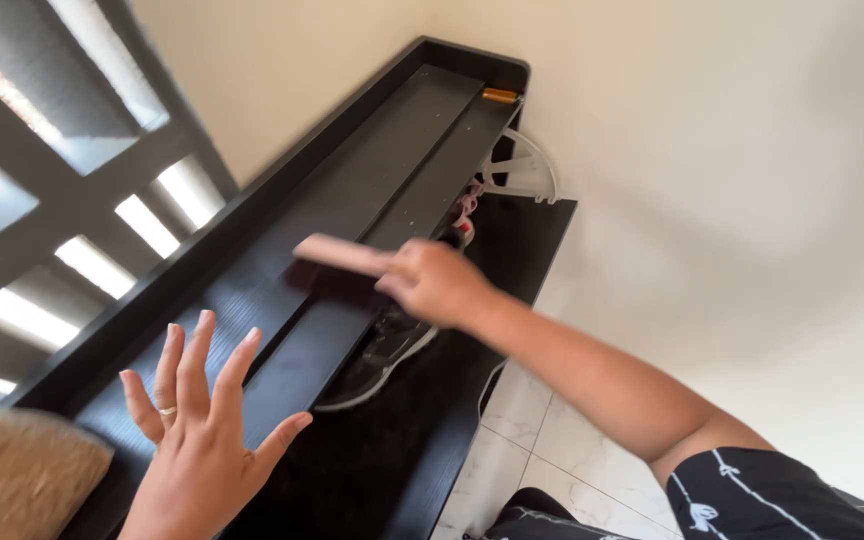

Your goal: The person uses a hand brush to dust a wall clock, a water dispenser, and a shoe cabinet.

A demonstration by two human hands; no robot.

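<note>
Your right hand (pixel 432 280) is clamped on a pink brush (pixel 344 254), held over the middle of the black shelf (pixel 352 190). Your left hand (pixel 197 440) hovers open, fingers spread, above the shelf's near end, holding nothing. A sneaker (pixel 387 350) sits just under the shelf's top boards, below the brush. An orange cylinder (pixel 500 95) lies at the far end.

Bare hands, a ring (pixel 166 410) on the left, black short sleeve (pixel 782 495) with white line markings.
</note>
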